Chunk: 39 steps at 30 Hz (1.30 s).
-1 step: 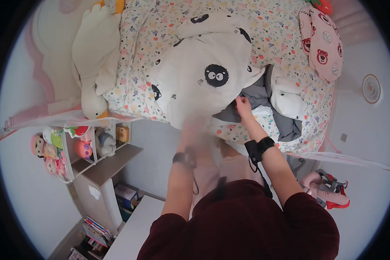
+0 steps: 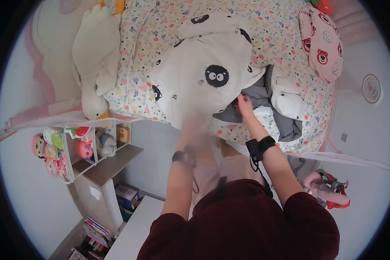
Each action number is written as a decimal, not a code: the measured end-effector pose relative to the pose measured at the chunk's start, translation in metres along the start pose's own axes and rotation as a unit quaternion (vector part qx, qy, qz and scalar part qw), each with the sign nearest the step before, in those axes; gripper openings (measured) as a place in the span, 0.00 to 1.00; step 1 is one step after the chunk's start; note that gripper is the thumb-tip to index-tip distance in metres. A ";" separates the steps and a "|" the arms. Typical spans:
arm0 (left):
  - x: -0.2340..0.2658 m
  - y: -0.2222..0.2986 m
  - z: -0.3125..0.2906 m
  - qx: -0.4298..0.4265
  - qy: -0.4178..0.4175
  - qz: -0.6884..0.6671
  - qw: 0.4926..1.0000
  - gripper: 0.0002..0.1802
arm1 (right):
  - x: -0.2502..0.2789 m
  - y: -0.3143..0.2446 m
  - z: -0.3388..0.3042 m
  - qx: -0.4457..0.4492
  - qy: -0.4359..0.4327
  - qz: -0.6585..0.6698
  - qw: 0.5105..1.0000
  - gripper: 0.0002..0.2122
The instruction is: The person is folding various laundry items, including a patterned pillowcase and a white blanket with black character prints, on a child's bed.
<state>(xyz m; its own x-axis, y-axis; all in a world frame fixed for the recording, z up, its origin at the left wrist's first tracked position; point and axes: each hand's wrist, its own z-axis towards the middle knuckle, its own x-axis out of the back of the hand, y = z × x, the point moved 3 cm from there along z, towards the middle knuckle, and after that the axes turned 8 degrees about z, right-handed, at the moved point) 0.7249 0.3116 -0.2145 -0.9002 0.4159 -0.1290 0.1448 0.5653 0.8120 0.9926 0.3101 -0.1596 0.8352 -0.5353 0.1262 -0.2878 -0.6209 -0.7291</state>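
A large white cloth (image 2: 190, 65) printed with black fuzzy-ball faces lies spread and rumpled at the near edge of the bed. From beneath its right side comes dark grey fabric (image 2: 258, 91), bunched up with a puffy white piece (image 2: 287, 103) beside it. My right hand (image 2: 244, 104) is closed, fingers curled at the border between the white cloth and the grey fabric, gripping the grey fabric there. At the white cloth's lower edge is my left hand (image 2: 196, 123); a hazy smear covers it, so its fingers cannot be made out. Each wrist wears a black strap.
The bed (image 2: 277, 26) has a flowered sheet. A white plush goose (image 2: 95, 52) lies left, folded pink cloth (image 2: 326, 47) far right. Below left stand a shelf (image 2: 112, 160) with dolls and a white surface (image 2: 138, 229). A sheer net (image 2: 346, 160) borders the bed.
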 end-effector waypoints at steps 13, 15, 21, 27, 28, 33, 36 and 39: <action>0.020 0.112 0.119 0.173 -0.006 -0.385 0.907 0.25 | 0.011 -0.088 0.037 -0.225 -0.183 0.455 0.842 0.15; 0.029 0.248 0.133 -0.010 0.007 -0.279 0.960 0.23 | 0.055 -0.170 0.031 -0.045 -0.234 0.542 0.806 0.16; 0.027 0.544 0.154 -0.412 -0.111 -0.242 0.872 0.20 | 0.151 -0.347 0.017 0.449 -0.007 0.566 0.691 0.17; 0.016 0.389 0.214 -0.208 0.025 0.054 0.976 0.18 | 0.095 -0.227 0.037 0.333 0.184 0.245 0.892 0.22; 0.028 0.335 0.212 -0.217 0.095 0.114 0.965 0.20 | 0.071 -0.194 0.040 0.323 0.187 0.199 0.906 0.24; -0.041 0.166 0.136 0.038 0.028 0.510 0.859 0.48 | 0.065 0.006 0.033 0.165 0.291 -0.058 0.941 0.27; 0.029 0.079 0.127 -0.092 0.083 0.458 0.880 0.40 | -0.001 0.052 0.016 -0.021 0.218 -0.103 0.970 0.43; 0.030 0.060 0.138 -0.028 -0.025 0.363 0.931 0.31 | -0.024 0.094 0.006 -0.157 0.138 -0.055 0.976 0.50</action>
<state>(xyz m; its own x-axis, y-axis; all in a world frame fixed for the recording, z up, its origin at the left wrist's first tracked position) 0.7628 0.4564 -0.2483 -0.5529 0.7070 0.4410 0.6850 0.0842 0.7237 0.9485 0.2675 -0.2354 0.7233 -0.5621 0.4010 -0.3685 -0.8054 -0.4642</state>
